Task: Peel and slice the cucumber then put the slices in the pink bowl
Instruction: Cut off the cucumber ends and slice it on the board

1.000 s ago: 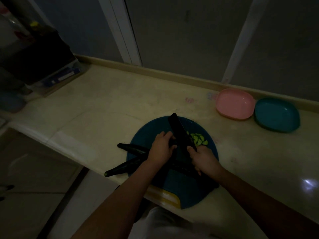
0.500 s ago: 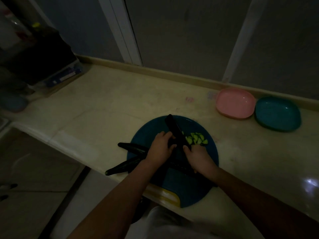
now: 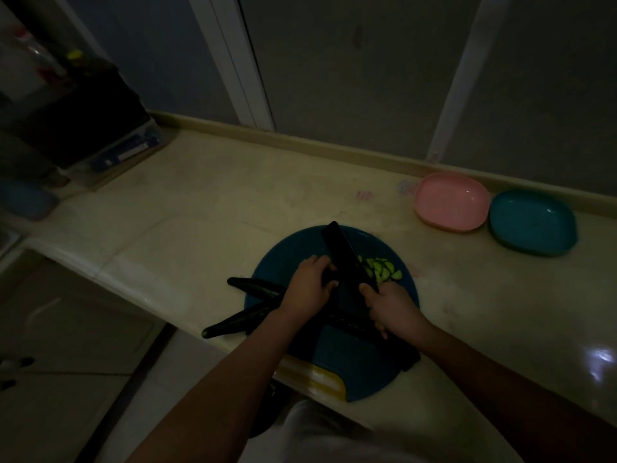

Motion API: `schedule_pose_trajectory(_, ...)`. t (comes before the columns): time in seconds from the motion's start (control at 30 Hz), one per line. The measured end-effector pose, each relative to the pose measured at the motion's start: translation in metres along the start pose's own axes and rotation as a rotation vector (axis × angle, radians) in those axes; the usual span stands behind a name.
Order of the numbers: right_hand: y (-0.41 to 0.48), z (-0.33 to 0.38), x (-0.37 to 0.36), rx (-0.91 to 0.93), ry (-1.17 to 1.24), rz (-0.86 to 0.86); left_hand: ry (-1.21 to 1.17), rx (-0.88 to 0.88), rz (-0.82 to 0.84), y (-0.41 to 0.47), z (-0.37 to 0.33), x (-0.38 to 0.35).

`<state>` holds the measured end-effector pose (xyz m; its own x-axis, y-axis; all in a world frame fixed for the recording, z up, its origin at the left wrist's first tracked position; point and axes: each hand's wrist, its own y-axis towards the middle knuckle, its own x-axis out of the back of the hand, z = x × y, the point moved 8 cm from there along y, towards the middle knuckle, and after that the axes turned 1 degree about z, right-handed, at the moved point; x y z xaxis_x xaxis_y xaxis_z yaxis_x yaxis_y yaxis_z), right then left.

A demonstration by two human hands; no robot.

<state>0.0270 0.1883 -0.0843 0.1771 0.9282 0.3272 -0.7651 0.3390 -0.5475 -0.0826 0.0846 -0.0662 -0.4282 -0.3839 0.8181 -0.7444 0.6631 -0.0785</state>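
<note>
The head view is dim. A round blue plastic cutting board (image 3: 287, 259) with a yellow patch at its near edge is seen on a pale cream stone counter (image 3: 200, 212). A dark green cucumber (image 3: 330, 279) is held down on the board by the left hand (image 3: 309, 289), with the fingers curled over it (only a small bit of it can be seen in the dark). A knife with a wide dark blade (image 3: 344, 255) is gripped by the right hand (image 3: 392, 310), with the fingers wrapped round the handle. The blade is set just right of the left hand's fingers and points to the far side. A small pile of light green cucumber slices (image 3: 380, 270) is seen on the board, right beside the blade. Two more long dark cucumbers (image 3: 257, 286) are laid across the left edge of the board, with their ends sticking out past it. Another long dark thing (image 3: 350, 324) is laid on the near part of the board under the right hand; what it is cannot be told. A shallow pink plastic bowl (image 3: 450, 202) is placed far to the right, well apart from the board. A teal bowl of the same shape (image 3: 531, 222) is set just right of it.
</note>
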Motion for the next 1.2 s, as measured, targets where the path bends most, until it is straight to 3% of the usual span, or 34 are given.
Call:
schedule_pose_trajectory(0.33, 0.005, 0.001, -0.007, -0.006, 0.042, 0.023, -0.027, 0.014, -0.01, 0.0, 0.0, 0.001)
schedule_pose_trajectory(0.53, 0.015, 0.012, -0.017, 0.032, -0.135, -0.019, -0.03, 0.026, -0.013, 0.0, 0.0, 0.002)
schedule_pose_trajectory(0.77, 0.011, 0.002, 0.0, 0.001, -0.191, -0.057, 0.125, -0.033, 0.006, -0.007, 0.003, -0.001)
schedule_pose_trajectory(0.97, 0.008, -0.002, -0.004, -0.011, 0.033, -0.002, 0.058, -0.009, -0.028, -0.006, 0.003, 0.003)
schedule_pose_trajectory(1.2, 0.006, 0.002, -0.009, 0.015, 0.067, 0.01, 0.039, -0.005, -0.036, -0.006, 0.004, 0.003)
